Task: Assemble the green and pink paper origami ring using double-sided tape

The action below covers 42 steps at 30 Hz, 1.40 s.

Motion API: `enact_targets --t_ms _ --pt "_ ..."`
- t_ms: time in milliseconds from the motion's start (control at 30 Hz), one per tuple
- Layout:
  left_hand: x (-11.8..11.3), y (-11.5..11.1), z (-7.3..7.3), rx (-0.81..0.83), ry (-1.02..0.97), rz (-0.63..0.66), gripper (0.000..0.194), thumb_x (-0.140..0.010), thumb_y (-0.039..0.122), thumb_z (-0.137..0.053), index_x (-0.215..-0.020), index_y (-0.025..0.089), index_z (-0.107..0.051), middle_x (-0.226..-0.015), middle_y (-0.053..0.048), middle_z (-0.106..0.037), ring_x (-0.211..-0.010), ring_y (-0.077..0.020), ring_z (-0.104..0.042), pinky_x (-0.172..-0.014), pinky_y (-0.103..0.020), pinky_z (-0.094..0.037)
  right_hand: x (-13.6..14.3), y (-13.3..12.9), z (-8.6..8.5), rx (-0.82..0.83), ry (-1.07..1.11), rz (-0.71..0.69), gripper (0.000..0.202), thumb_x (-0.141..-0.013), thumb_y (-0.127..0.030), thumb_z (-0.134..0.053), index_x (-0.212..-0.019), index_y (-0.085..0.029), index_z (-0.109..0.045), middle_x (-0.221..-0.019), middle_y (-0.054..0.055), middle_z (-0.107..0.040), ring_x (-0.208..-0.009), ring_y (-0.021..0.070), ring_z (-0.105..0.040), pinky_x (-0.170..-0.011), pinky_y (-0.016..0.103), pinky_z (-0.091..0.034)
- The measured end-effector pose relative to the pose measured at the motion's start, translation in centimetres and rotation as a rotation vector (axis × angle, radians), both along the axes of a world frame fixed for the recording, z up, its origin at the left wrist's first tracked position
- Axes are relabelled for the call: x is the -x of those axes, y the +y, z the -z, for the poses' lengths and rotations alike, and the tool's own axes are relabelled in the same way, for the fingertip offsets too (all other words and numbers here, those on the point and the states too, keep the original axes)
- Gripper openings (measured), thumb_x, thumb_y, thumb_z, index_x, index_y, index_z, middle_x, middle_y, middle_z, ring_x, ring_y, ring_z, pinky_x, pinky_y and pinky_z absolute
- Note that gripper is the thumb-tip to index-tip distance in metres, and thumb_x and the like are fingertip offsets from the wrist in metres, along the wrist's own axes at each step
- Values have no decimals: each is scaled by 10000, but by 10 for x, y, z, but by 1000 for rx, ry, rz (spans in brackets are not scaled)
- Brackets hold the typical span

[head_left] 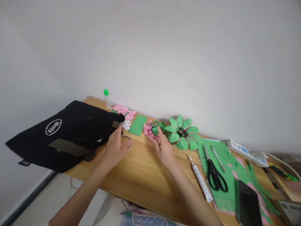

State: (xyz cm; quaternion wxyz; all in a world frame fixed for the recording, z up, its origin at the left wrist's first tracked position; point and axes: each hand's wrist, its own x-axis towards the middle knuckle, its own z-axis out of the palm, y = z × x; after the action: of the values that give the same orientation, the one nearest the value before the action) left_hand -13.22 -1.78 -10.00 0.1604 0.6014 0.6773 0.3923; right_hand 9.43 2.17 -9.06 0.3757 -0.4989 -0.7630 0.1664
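My left hand is over the wooden table, its fingers apart, beside a thin ring-shaped object near the thumb. Whether it touches the ring I cannot tell. My right hand has its fingers apart and empty, close to the pink folded paper pieces and a dark green folded piece. Just right of these lies a large green paper flower. A flat green paper lies between and beyond my hands. White crumpled bits sit near my left fingertips.
A black bag covers the table's left end. Behind it stands a green-capped bottle. At right are a glue tube, black scissors, green paper sheets, a phone and a white power strip.
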Motion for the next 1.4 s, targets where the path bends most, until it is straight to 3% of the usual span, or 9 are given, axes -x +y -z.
enact_targets --t_ms 67,233,300,500,700,833,1067,1267,1400 --pt "24 -6 -1 -109 102 -16 632 -846 427 -549 -1382 108 -452 -1430 -224 -505 -1348 -370 -465 -1127 -576 -360 -21 -5 -13 -66 -10 83 349 -889 -266 -507 -1183 -182 -674 -885 96 -732 -595 161 -590 -564 278 -489" --pt "57 -22 -8 -294 110 -110 425 -857 375 -542 -1214 146 -551 -1238 -203 -602 -1206 -377 -561 -1046 -588 -431 -79 -39 -55 -266 22 202 209 -838 -359 -591 -773 -209 -721 -714 61 -718 -522 156 -574 -540 291 -491" --pt "42 -6 -14 -331 58 -48 344 -865 315 -510 -1145 126 -575 -1202 -217 -606 -1188 -383 -562 -1041 -613 -413 -95 -50 -71 -331 41 273 210 -823 -383 -618 -727 -217 -703 -651 39 -697 -500 153 -569 -523 291 -483" --pt "-47 70 -32 -297 26 350 220 -837 193 -529 -1022 182 -648 -1159 -97 -672 -1154 -250 -606 -1042 -428 -474 -107 -52 -99 -345 32 356 190 -803 -383 -665 -727 -212 -692 -677 29 -707 -559 154 -614 -571 290 -504" --pt "-65 98 -19 -193 26 507 226 -835 135 -511 -965 188 -687 -1129 -88 -689 -1115 -238 -628 -1005 -415 -500 -97 -25 -83 -247 54 362 362 -863 -454 -580 -594 -213 -601 -593 26 -652 -568 154 -595 -590 291 -481" --pt "-76 135 -11 -121 86 607 278 -850 105 -473 -975 170 -713 -1165 -112 -678 -1114 -237 -635 -1000 -398 -502 -107 12 -64 -167 126 475 256 -818 -443 -633 -746 -200 -666 -690 38 -699 -636 173 -635 -651 314 -508" --pt "-126 216 -8 13 275 1064 325 -721 8 -536 -881 193 -749 -1173 -49 -713 -1058 -209 -660 -936 -268 -500 -159 42 -29 -45 258 688 307 -758 -473 -661 -774 -167 -682 -711 71 -712 -651 194 -650 -642 346 -524" --pt "-150 227 -1 86 373 1068 348 -817 50 -507 -1131 121 -640 -1296 -140 -641 -1178 -264 -598 -1003 -348 -440 -176 37 -4 21 355 836 359 -681 -529 -710 -713 -175 -657 -658 42 -677 -572 167 -603 -569 317 -504" --pt "-158 231 1 152 394 1039 258 -908 194 -503 -1136 130 -604 -1245 -136 -659 -1147 -266 -615 -967 -348 -452 -173 35 13 64 395 921 350 -678 -529 -708 -718 -187 -640 -592 -11 -614 -533 144 -566 -548 292 -493"
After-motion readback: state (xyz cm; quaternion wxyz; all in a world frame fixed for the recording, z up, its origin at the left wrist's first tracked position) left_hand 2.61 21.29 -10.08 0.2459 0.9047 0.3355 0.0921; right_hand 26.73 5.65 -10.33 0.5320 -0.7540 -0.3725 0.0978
